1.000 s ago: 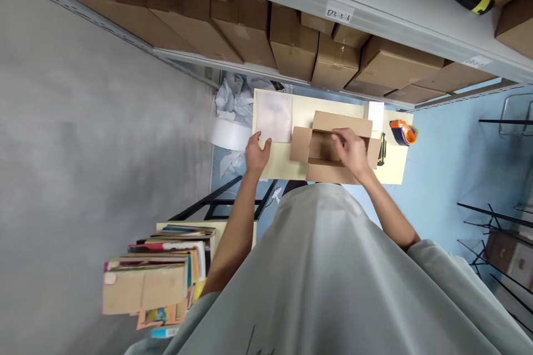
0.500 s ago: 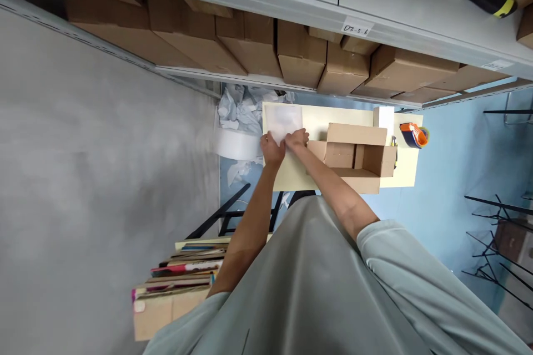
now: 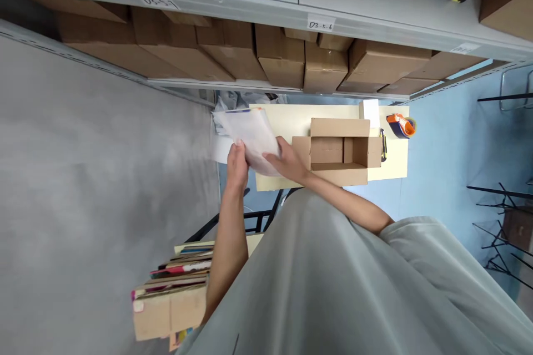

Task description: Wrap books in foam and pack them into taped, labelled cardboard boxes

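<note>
A flat, book-like packet (image 3: pixel 253 134) wrapped in a thin whitish sheet is raised above the left end of the cream table (image 3: pixel 275 182), tilted. A strip of blue and orange shows along its far edge. My left hand (image 3: pixel 237 166) is closed on its lower left side, thumb on top. My right hand (image 3: pixel 290 163) grips the lower right edge, with fingers lying over the packet's face. Just right of that hand stands an open cardboard box (image 3: pixel 339 176), its flaps folded out; the part of its inside that shows is bare cardboard.
Beyond the table, a shelf holds several brown cartons (image 3: pixel 325 66). A white box (image 3: pixel 370 113), a utility knife (image 3: pixel 383 145) and an orange-and-blue tape dispenser (image 3: pixel 400 125) lie at the table's right. A white roll (image 3: pixel 220 148) stands left. Books (image 3: pixel 183 272) fill a carton at lower left.
The packet has come up off the table and tilted, moving left and towards me with both hands. Its coloured far edge now shows. The view has shifted slightly.
</note>
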The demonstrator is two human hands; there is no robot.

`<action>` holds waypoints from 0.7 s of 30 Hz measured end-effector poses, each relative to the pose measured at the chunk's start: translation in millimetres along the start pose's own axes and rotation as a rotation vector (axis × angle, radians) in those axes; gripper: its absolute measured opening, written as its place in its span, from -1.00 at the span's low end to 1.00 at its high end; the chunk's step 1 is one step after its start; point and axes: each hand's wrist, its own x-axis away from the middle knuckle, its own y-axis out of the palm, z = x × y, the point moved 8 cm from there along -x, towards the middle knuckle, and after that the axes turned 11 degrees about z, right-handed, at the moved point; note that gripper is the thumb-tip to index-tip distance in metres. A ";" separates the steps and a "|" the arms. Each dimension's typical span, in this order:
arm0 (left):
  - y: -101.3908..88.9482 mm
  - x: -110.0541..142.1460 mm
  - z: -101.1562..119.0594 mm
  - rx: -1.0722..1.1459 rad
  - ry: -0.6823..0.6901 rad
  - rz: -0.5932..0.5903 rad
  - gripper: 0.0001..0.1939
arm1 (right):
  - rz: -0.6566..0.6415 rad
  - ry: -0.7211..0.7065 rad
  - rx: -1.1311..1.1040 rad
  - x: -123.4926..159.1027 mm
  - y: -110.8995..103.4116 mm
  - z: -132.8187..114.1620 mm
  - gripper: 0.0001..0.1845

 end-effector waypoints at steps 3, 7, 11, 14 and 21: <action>27.0 41.9 50.1 0.161 -0.096 -0.102 -0.26 | 0.083 -0.104 -0.162 28.3 -83.3 18.3 -0.50; 105.5 97.3 99.1 0.198 -0.090 -0.333 -0.16 | 0.221 -0.117 -0.208 55.4 -171.0 62.7 -0.24; 167.1 132.2 117.4 0.214 -0.097 -0.390 -0.17 | 0.255 0.000 -0.232 68.5 -215.3 110.6 -0.12; 189.4 144.0 125.6 0.255 -0.113 -0.372 -0.18 | 0.199 0.025 -0.249 70.7 -235.5 129.6 -0.08; 192.1 145.2 168.5 -0.175 0.200 -0.344 -0.55 | 0.342 -0.389 0.280 89.7 -296.7 67.0 -0.41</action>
